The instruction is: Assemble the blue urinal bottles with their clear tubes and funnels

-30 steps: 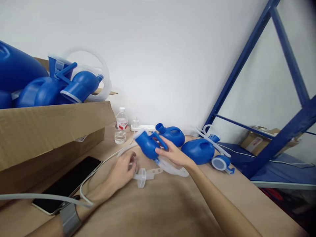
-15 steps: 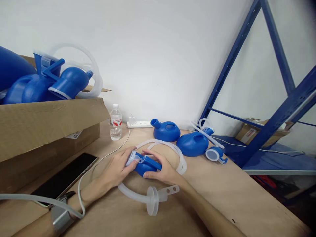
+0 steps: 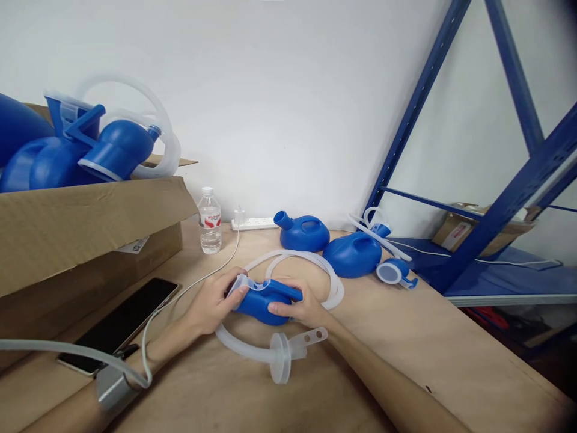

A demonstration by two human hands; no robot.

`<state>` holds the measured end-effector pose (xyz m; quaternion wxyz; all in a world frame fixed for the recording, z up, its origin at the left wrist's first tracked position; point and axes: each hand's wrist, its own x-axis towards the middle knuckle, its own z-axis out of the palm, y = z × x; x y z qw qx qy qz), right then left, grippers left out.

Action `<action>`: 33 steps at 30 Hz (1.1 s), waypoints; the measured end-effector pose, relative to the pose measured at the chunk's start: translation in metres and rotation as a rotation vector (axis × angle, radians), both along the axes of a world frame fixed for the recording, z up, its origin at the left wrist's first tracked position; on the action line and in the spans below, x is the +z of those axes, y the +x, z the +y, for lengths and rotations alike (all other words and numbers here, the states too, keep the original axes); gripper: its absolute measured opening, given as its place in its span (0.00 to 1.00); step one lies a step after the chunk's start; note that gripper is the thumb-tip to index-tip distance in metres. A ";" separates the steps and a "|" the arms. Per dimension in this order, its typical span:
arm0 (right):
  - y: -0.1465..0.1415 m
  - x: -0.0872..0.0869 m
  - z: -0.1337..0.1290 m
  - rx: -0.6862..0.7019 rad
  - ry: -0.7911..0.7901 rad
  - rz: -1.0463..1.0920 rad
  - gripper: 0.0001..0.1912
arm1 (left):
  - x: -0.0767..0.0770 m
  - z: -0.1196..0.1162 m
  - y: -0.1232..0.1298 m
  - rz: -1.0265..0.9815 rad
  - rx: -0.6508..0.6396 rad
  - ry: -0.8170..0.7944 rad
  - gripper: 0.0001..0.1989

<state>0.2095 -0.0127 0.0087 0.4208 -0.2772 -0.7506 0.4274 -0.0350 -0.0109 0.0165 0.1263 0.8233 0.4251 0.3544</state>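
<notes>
A blue plastic funnel-shaped urinal head [image 3: 259, 308] with a side handle lies on its side between my hands, a little above or on the table; I cannot tell which. My left hand [image 3: 220, 300] is closed on its wide end, thumb on a translucent cap [image 3: 243, 282] whose strap runs toward the handle. Around the narrower end and handle, my right hand [image 3: 300, 304] has its fingers wrapped. Behind and below them, a clear coiled hose [image 3: 331, 282] rests on the table. A translucent round disc fitting [image 3: 280, 358] with a holed tab sits nearest me.
Two blue jugs [image 3: 305, 233] stand at the back, beside another blue head [image 3: 393, 272]. On the left are a cardboard box [image 3: 99, 204] of blue parts, a phone [image 3: 119, 325] and a water bottle [image 3: 210, 225]. A white cable crosses my left wrist. Blue shelving [image 3: 419, 96] rises at right.
The blue urinal head has turned so its wide end and cap tilt away from view and more of its side shows. My right hand has shifted slightly right along it.
</notes>
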 end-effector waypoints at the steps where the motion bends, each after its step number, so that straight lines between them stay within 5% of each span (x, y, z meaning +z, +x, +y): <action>1: 0.000 0.000 0.001 -0.013 0.021 -0.008 0.17 | 0.000 0.001 0.000 -0.011 0.046 0.027 0.22; 6: -0.004 -0.002 0.002 -0.078 0.053 -0.035 0.15 | -0.004 0.007 -0.006 -0.029 0.277 0.306 0.21; 14: -0.011 -0.006 0.000 -0.107 0.000 -0.012 0.21 | -0.006 0.008 -0.009 0.163 0.033 0.813 0.22; 26: -0.014 -0.005 -0.005 -0.095 -0.045 -0.058 0.25 | 0.005 0.000 -0.011 0.335 -0.107 0.769 0.10; 29: -0.014 -0.004 -0.005 -0.102 -0.034 -0.054 0.21 | 0.000 0.000 -0.008 0.357 -0.065 0.797 0.03; 33: -0.014 -0.005 -0.004 -0.110 -0.009 -0.059 0.20 | -0.012 0.007 -0.010 0.361 -0.072 0.753 0.07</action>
